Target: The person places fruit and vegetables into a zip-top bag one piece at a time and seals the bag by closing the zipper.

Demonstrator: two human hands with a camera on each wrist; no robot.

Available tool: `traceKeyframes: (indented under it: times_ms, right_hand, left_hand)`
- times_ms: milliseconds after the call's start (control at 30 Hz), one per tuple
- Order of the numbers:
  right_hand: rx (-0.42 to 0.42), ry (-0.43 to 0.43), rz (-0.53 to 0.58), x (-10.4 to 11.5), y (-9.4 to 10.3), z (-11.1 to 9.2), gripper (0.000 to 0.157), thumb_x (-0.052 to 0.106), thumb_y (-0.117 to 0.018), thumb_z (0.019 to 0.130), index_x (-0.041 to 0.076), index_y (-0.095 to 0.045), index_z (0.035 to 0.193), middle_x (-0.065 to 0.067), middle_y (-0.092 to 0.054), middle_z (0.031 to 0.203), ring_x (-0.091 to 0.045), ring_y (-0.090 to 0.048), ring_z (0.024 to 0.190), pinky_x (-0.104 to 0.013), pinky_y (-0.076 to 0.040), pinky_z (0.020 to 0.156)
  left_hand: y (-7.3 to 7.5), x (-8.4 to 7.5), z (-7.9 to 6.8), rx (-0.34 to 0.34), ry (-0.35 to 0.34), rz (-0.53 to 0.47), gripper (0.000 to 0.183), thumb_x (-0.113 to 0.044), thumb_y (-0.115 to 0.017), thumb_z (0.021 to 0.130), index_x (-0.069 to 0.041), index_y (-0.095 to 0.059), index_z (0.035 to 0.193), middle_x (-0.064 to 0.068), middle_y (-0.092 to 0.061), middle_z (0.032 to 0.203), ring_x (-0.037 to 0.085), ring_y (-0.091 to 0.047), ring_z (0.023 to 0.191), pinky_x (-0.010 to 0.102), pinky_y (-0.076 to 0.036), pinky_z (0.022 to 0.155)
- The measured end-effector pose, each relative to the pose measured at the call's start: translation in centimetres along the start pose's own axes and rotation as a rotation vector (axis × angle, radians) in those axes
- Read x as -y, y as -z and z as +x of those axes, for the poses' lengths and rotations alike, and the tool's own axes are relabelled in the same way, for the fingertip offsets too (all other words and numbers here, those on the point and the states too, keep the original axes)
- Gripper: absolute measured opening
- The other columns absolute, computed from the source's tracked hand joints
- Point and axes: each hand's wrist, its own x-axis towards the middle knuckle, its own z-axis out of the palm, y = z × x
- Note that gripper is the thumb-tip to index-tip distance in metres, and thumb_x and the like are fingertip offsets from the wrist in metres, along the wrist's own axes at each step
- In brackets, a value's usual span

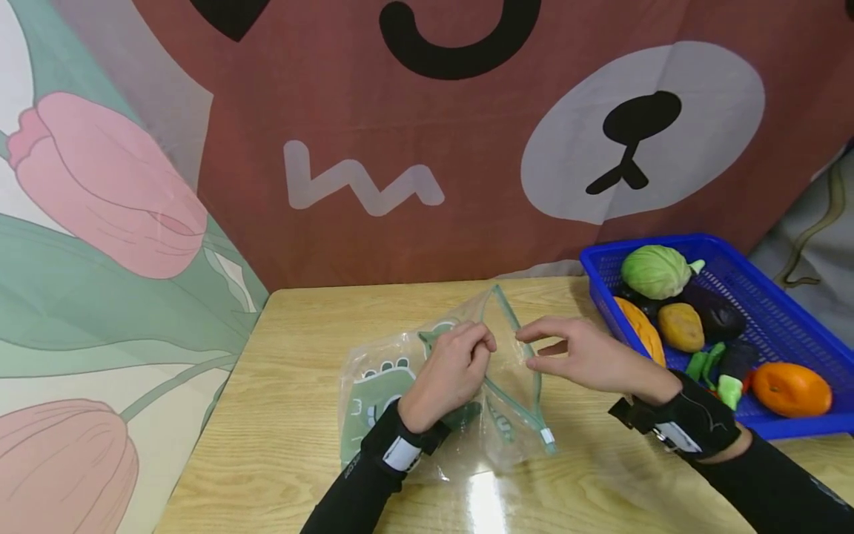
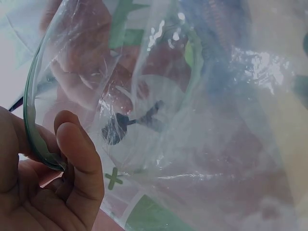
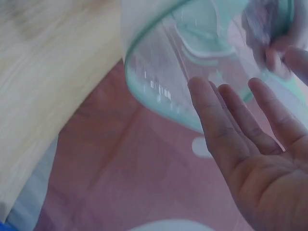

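A clear zip bag (image 1: 400, 356) with green cartoon prints lies on the table, its green-edged mouth (image 1: 512, 308) spread apart. My left hand (image 1: 452, 374) pinches one side of that mouth. In the left wrist view the green zip strip (image 2: 30, 122) runs between the thumb and curled fingers of my left hand (image 2: 62, 178). On the other side of the opening is my right hand (image 1: 587, 356), its fingertips right at the far rim. The right wrist view shows my right hand (image 3: 260, 149) with fingers extended, overlapping the bag's rim (image 3: 159, 110). A white slider (image 1: 547, 436) sits at the near corner.
At the right stands a blue plastic basket (image 1: 767, 297) holding a cabbage (image 1: 656, 271), a potato (image 1: 680, 327), an orange pumpkin-like vegetable (image 1: 792, 389) and several other vegetables. A printed cloth (image 1: 373, 245) hangs behind the wooden table (image 1: 280, 415).
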Motion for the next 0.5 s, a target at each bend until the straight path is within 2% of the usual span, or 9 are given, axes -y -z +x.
traceKeyframes:
  times_ms: [233,333,500]
  right_hand:
    - [-0.175,-0.06,-0.09,-0.8,3.2,-1.1,0.032,0.016,-0.072,0.084,0.007,-0.064,0.114,-0.011,-0.062,0.112,-0.026,-0.061,0.099,-0.031,-0.052,0.076]
    - [-0.218,-0.142,-0.14,-1.6,5.1,-1.5,0.038,0.021,-0.071,0.086,0.006,-0.061,0.119,-0.015,-0.06,0.116,-0.03,-0.059,0.102,-0.028,-0.051,0.074]
    - [-0.211,-0.321,-0.196,-3.2,7.8,-1.8,0.056,0.036,-0.064,0.09,0.003,-0.049,0.132,-0.023,-0.051,0.127,-0.04,-0.05,0.114,-0.048,-0.047,0.082]
  left_hand:
    - [0.1,0.2,-0.1,-0.025,-0.009,0.004,0.02,-0.004,-0.046,0.091,-0.013,-0.062,0.082,-0.005,-0.053,0.077,0.007,-0.049,0.067,0.018,-0.041,0.062]
    - [0.2,0.2,-0.2,-0.032,-0.001,-0.001,0.02,-0.004,-0.047,0.091,-0.013,-0.063,0.083,-0.004,-0.053,0.077,0.007,-0.049,0.068,0.019,-0.041,0.063]
    - [0.3,0.3,-0.4,-0.035,0.011,-0.002,0.019,-0.004,-0.047,0.09,-0.013,-0.063,0.084,-0.004,-0.054,0.078,0.007,-0.049,0.068,0.019,-0.042,0.064]
